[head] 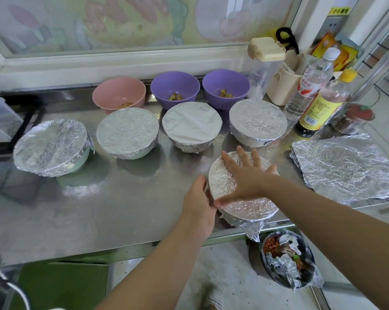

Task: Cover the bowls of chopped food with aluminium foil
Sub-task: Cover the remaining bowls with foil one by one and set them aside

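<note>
Silver, crinkled: the foil-wrapped round bowl (244, 208) stands at the near edge of the brushed stainless-steel counter (122, 209), with a loose tail of foil hanging past the counter's lip.

- Right hand (248, 175): laid flat on the bowl's foil top, fingers straight and spread, gripping nothing.
- Left hand (200, 204): set against the bowl's left wall, back of the hand towards the camera. Its fingers are hidden, so whether they curl round the bowl cannot be told.
- Middle row, four bowls already covered, left to right:
  - first covered bowl (51, 146), pale green below the foil
  - second covered bowl (127, 132)
  - third covered bowl (192, 125), with a smoother, matte top
  - fourth covered bowl (258, 121), white below the foil
- Back row, uncovered, each with a little chopped food at the bottom:
  - pink plastic bowl (119, 95)
  - left purple bowl (175, 89)
  - right purple bowl (226, 88)
- Loose sheet of crumpled foil (345, 166): lying flat on the counter, right of the held bowl and apart from it.
- Clear plastic bottle with a white cap (312, 86) and dark sauce bottle with a yellow cap (323, 104): upright, just right of the fourth covered bowl.
- Dark round bin (287, 260): on the floor below the counter edge, holding foil scraps.
</note>
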Tool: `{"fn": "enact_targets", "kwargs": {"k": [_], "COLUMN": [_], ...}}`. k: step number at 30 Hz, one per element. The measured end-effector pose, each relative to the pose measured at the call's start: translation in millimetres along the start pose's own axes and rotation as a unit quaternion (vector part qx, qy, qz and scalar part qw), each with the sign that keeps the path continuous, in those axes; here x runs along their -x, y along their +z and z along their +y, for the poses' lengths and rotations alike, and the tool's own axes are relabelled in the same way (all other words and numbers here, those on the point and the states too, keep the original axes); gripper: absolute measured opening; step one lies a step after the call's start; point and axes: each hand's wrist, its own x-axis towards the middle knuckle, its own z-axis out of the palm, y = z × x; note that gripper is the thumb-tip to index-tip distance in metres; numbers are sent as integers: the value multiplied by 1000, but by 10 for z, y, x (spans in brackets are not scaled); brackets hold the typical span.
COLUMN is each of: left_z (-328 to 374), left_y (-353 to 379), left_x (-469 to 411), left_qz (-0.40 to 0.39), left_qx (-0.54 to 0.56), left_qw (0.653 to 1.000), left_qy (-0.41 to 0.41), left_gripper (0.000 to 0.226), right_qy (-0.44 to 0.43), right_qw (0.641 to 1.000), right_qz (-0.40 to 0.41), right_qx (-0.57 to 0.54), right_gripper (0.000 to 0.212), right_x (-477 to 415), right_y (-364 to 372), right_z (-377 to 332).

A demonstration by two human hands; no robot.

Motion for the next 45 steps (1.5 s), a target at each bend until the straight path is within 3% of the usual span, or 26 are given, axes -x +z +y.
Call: {"fn": "enact_targets", "kwargs": {"k": [5,14,20,27,32,35,39,42,45], "left_z": [145,374,479,583,595,488,163,-63,-224], "left_y": [31,63,106,221,108,-71,-383,-529,-594], "left_x": [-65,-102,-207,-221,-492,-541,-389,-229,-166], "left_qz": [-55,-64,-99,-121,-56,-32,23,-4,-80], "left_qx": [-48,-100,-209,-198,-84,-65,-195,-341,-355], "left_qw": [997,987,965,965,993,997,977,935,927], "left_qy": [-38,-106,-126,-123,-57,30,88,102,88], "left_gripper": [48,55,58,67,68,51,21,23,38], "right_qy": [-2,-3,-2,27,116,132,79,26,17], "right_qw": [1000,1000,1000,999,986,980,993,999,999], "right_qz": [2,3,6,16,51,54,46,-10,-31], "right_qx": [1,-3,-6,-38,-108,-136,-78,-29,-3], "right_gripper": [149,149,149,150,147,159,163,158,155], "right_x": [4,6,-1,-2,8,-55,-80,-14,-13], "right_y": [-2,-12,-1,30,126,116,-15,-87,-79], "right_z": [-1,-12,-17,-25,-121,-69,34,14,-17]}}
